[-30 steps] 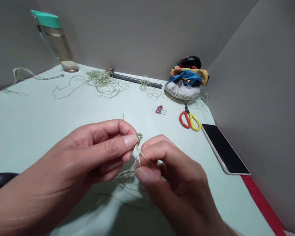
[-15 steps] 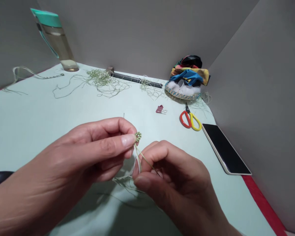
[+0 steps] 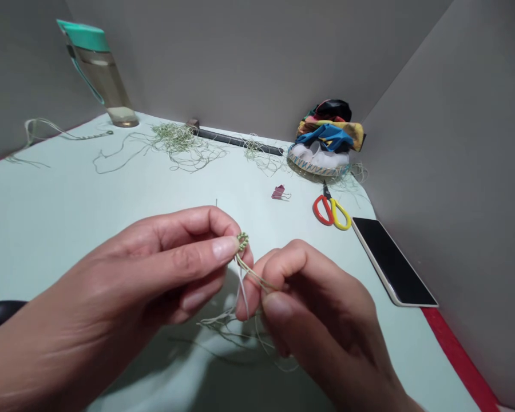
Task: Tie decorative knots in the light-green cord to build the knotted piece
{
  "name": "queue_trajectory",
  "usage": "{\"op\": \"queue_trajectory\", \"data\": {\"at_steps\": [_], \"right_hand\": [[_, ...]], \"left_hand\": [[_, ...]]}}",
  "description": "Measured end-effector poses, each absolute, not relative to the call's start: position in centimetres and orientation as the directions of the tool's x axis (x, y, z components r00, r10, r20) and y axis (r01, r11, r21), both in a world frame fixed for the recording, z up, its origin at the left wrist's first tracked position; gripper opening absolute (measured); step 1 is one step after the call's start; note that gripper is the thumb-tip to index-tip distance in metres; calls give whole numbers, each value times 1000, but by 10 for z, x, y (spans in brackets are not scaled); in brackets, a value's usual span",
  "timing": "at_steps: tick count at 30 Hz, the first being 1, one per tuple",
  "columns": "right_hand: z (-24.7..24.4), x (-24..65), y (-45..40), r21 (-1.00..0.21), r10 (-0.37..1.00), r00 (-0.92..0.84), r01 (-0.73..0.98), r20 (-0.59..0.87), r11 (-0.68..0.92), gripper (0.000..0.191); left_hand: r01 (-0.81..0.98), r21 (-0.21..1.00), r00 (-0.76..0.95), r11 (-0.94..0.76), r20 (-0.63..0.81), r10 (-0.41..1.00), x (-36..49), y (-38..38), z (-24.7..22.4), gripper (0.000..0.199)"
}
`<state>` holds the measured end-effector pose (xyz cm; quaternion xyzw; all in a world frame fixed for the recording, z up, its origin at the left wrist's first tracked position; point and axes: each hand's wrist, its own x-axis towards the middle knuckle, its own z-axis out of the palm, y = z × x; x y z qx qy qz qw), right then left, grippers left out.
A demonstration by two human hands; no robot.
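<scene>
landmark: the scissors [image 3: 332, 210], lying on the table [image 3: 68, 200]. the small knotted green piece [image 3: 242, 241] is held above the table, left of the scissors and nearer me. my left hand [image 3: 167, 269] pinches it between thumb and forefinger, the looped tip poking out past the thumb. my right hand [image 3: 317, 297], on the near side of the scissors, pinches two green cords [image 3: 253, 271] between thumb and forefinger; they run fairly straight back to the piece. white cords [image 3: 241, 284] hang apart from them, passing in front of one right finger. loose ends trail below, partly hidden.

step in hand, as i judge it: parting green from white and tensioning, mid-knotting. next move seems to call for a firm left pinch, an even pull, white kept clear.

also noted: binder clip [image 3: 278, 193] just left of the scissors; phone [image 3: 392, 260] to their right, nearer me.
</scene>
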<state>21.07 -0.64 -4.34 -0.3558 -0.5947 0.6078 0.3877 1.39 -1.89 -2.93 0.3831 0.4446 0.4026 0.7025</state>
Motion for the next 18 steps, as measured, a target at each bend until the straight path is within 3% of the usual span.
{"op": "queue_trajectory", "data": {"at_steps": [4, 10, 15, 18], "right_hand": [[-44, 210, -6, -990, 917, -373, -75, 143, 123, 15], [-34, 207, -14, -990, 940, -331, -80, -85, -117, 11], [-32, 205, -12, -994, 952, -299, -66, -64, -88, 11], [-39, 208, -5, -984, 921, -386, -139, -51, -113, 11]], "left_hand": [[-259, 882, 298, 394, -315, 901, 13, -20, -33, 25], [-267, 884, 250, 384, -321, 913, 12, -19, -34, 16], [-261, 894, 260, 363, -297, 919, 14, -15, -30, 16], [-224, 897, 260, 381, -322, 910, 15, -14, -29, 18]]}}
